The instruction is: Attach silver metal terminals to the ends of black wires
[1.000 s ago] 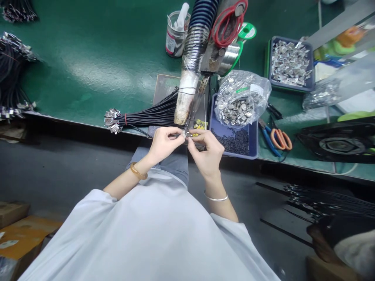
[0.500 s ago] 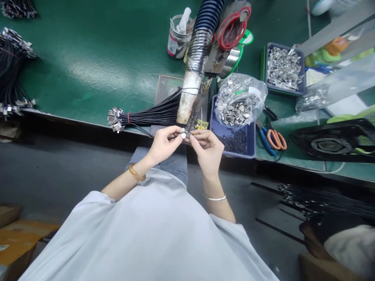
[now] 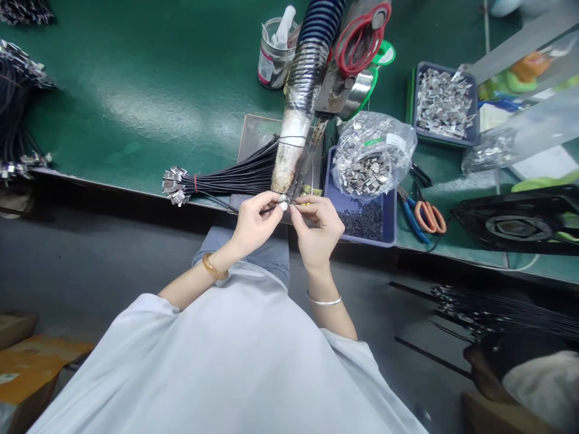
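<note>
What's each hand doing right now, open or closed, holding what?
Left hand: closed, pinching a black cable.
Right hand: closed in a pinch close to the left; what it grips is too small to tell.

at the near edge of the green desk point(image 3: 158, 78), the bare left hand point(image 3: 254, 219) pinches a thin black cable point(image 3: 268, 209), and the bare right hand point(image 3: 319, 226) has its fingertips close together by the cable's end, where details are too small to tell. just beyond, a ribbed dark-blue hose point(image 3: 323, 24) with a whitish wrapped tip partly hides a bundle of black cables point(image 3: 239, 176) with silver metal ends. beside it, a blue-violet plastic tray point(image 3: 392, 224) holds small black pieces point(image 3: 366, 220) and a clear plastic bag point(image 3: 359, 128) of silver parts
</note>
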A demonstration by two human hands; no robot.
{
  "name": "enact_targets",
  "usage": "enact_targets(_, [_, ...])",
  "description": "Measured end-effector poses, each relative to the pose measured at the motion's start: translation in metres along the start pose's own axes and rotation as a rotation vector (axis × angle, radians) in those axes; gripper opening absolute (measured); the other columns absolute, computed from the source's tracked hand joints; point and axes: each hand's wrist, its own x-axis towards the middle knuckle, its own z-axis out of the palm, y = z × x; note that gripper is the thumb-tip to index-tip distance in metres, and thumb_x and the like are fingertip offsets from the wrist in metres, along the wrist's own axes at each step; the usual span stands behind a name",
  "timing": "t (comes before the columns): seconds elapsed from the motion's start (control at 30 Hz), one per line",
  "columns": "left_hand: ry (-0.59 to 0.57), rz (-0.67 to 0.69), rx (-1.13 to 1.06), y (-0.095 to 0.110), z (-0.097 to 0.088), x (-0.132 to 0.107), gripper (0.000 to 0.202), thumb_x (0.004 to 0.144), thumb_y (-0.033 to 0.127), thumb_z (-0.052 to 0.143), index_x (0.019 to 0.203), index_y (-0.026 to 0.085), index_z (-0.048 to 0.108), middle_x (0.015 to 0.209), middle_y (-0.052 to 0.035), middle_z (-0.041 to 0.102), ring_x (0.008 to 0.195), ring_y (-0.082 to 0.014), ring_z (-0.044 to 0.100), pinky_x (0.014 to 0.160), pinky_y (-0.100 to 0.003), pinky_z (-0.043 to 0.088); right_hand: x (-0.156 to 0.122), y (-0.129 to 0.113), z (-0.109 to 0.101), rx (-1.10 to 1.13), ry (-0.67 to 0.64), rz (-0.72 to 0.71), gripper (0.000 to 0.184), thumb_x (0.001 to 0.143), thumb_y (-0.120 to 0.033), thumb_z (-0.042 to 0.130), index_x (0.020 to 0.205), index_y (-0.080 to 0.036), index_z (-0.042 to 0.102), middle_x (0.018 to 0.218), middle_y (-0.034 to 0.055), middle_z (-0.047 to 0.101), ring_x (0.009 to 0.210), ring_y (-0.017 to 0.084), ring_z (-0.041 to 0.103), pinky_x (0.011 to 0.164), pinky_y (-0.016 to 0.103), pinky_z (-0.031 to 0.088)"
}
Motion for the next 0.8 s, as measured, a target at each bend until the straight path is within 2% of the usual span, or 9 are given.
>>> enact_targets(0.23, [0.006, -0.019, 0.002, -0.001, -0.001, -0.004, 0.016, 0.084, 0.03, 0.064, 0.083, 0.015, 0.067, 0.078, -0.0027, 0.069, 0.068, -0.0107, 0.06, 0.061, -0.019, 0.046, -0.005, 0.0, -0.001, -0.068, -0.012, -0.133, 0.013, 0.088, -0.014, 0.07, 0.078, -0.022, 0.066, 0.088, 0.0025, 0.074, 0.084, 0.017, 0.073, 0.069, 0.029, 0.062])
enact_targets(0.37, [-0.003, -0.031, 0.01, -0.002, -0.001, -0.005, 0.015, 0.083, 0.029, 0.063, 0.082, 0.015, 0.066, 0.074, -0.001, 0.066, 0.065, -0.0098, 0.057, 0.06, -0.018, 0.045, -0.009, 0.002, -0.003, -0.074, -0.023, -0.156, 0.013, 0.089, -0.014, 0.068, 0.08, -0.023, 0.065, 0.091, 0.0032, 0.075, 0.086, 0.017, 0.073, 0.07, 0.029, 0.062])
enact_targets(0.53, [-0.041, -0.062, 0.018, -0.002, -0.002, -0.002, 0.013, 0.081, 0.027, 0.063, 0.08, 0.015, 0.066, 0.068, 0.0013, 0.062, 0.061, -0.0087, 0.052, 0.058, -0.018, 0.042, -0.008, 0.003, -0.004, -0.055, -0.043, -0.08, 0.013, 0.089, -0.018, 0.067, 0.078, -0.023, 0.063, 0.091, 0.0036, 0.074, 0.083, 0.017, 0.072, 0.063, 0.028, 0.06])
enact_targets(0.7, [-0.072, -0.08, -0.003, 0.0, -0.005, 0.001, 0.014, 0.079, 0.027, 0.063, 0.078, 0.013, 0.066, 0.066, 0.0012, 0.059, 0.059, -0.0081, 0.049, 0.058, -0.019, 0.04, -0.004, -0.001, -0.004, 0.02, -0.065, -0.022, 0.013, 0.088, -0.02, 0.068, 0.076, -0.022, 0.063, 0.089, 0.003, 0.075, 0.082, 0.017, 0.073, 0.064, 0.027, 0.061])
enact_targets(0.8, [-0.219, -0.113, -0.041, 0.004, -0.014, 0.005, 0.019, 0.077, 0.029, 0.067, 0.072, 0.012, 0.066, 0.064, 0.0011, 0.058, 0.057, -0.007, 0.046, 0.057, -0.019, 0.038, -0.007, -0.009, -0.018, 0.079, -0.103, 0.073, 0.009, 0.092, -0.026, 0.066, 0.083, -0.022, 0.064, 0.085, 0.0006, 0.074, 0.066, 0.013, 0.071, 0.054, 0.024, 0.057])
